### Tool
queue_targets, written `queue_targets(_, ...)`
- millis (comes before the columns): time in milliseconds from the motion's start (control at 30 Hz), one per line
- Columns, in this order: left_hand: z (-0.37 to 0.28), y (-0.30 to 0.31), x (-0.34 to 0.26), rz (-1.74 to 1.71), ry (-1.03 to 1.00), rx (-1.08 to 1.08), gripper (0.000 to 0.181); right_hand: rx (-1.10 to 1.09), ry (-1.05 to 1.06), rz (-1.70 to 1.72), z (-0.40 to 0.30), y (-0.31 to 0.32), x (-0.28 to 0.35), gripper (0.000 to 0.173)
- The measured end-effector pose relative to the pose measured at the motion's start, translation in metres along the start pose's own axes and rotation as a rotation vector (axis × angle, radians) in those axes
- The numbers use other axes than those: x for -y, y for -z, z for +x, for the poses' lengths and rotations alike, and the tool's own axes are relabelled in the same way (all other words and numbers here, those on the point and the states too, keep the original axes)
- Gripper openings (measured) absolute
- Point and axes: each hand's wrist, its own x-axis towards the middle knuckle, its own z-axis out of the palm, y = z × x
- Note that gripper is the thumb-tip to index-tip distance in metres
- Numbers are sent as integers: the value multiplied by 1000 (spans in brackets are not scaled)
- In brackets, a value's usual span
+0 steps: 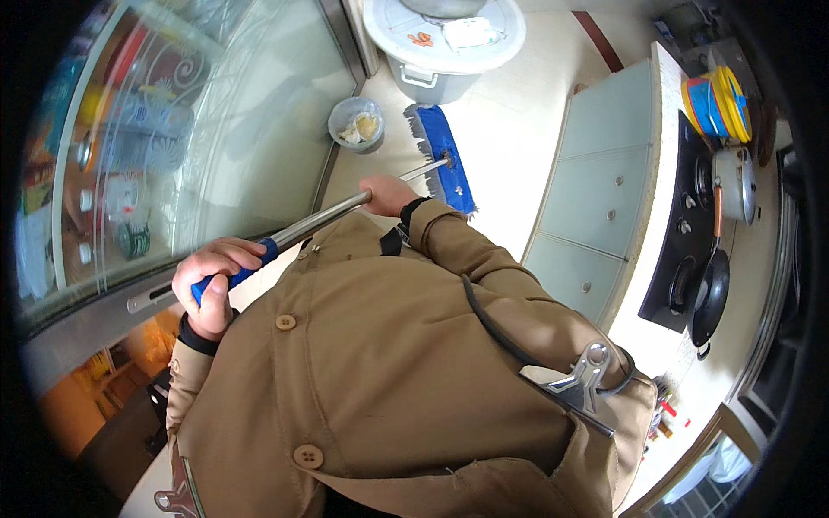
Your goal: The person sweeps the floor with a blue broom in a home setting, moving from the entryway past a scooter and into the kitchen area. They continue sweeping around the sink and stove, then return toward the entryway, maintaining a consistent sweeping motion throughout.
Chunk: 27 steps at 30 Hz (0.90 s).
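My left hand (pixel 210 281) is closed around the blue grip (pixel 243 272) at the upper end of a metal mop handle (pixel 324 217). Farther down the pole, my right hand (pixel 392 195) grips the bare metal. The handle runs forward to a flat dust mop head (pixel 447 158) with a blue cloth top and a grey fringe, which lies on the pale tiled floor. Some dirt or fluff sits on the blue cloth near the pole joint.
A small plastic bucket (pixel 355 124) with scraps stands left of the mop head, by a glass sliding door (pixel 272 123). Beyond is a large lidded tub (pixel 447 45) with items on top. Kitchen cabinets (pixel 586 188) line the right, under a gas hob (pixel 680 226) and a frying pan (pixel 709 298).
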Motion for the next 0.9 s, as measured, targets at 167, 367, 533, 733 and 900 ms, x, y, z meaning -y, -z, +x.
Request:
queue_targets(167,13,10,38,-7,125,67,25,1,-45,-106,9,17,-27,16)
queue_targets(367,69,0,98,-76,223,116,14,-84,-199,-173,24,51,-83,16)
queue_targets(533,118,-37,142,-133,138,417,13,-93,-451,-181,19,102,-136,23)
queue_targets(733,177,-1,111,-133,128,620,12,-64,-272,-197,42,123,-118,20)
queue_targets(900,191,20,39,-176,420,493,21,40,-116,-112,78,121,-90,18)
